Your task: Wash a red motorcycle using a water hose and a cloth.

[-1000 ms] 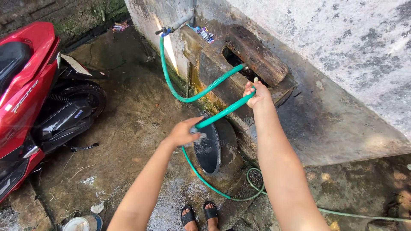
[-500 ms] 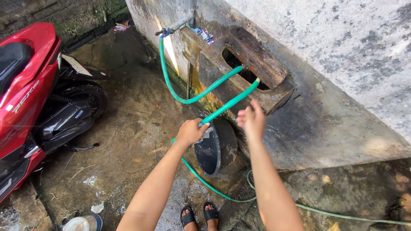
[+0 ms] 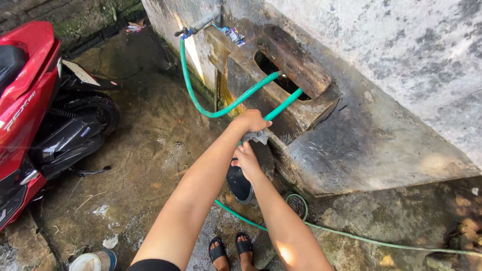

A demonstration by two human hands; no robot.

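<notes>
i look down at two bare arms reaching out over wet, stained concrete beside a grey wall. my left hand (image 3: 251, 122) is closed in a fist around a green hose (image 3: 282, 105), gripping it together with a bit of grey cloth (image 3: 259, 135) that sticks out under the knuckles. from that grip the hose rises to the right into a dark opening in a rusty, mossy concrete trough (image 3: 296, 65) fixed to the wall. another length of the same hose loops from a tap (image 3: 193, 27) on the wall, sags down, and climbs into the same opening. my right hand (image 3: 245, 159) sits just below the left, fingers curled on the hose beneath it; i cannot tell how firmly they grip. right behind that hand a black round basin (image 3: 241, 184) leans on its edge against the foot of the trough. more hose trails across the ground to the right. my feet in black sandals (image 3: 231, 248) stand at the bottom. a red scooter (image 3: 30, 100) is parked on the left, well apart, and a small round tin (image 3: 93, 261) lies near the lower left corner.
</notes>
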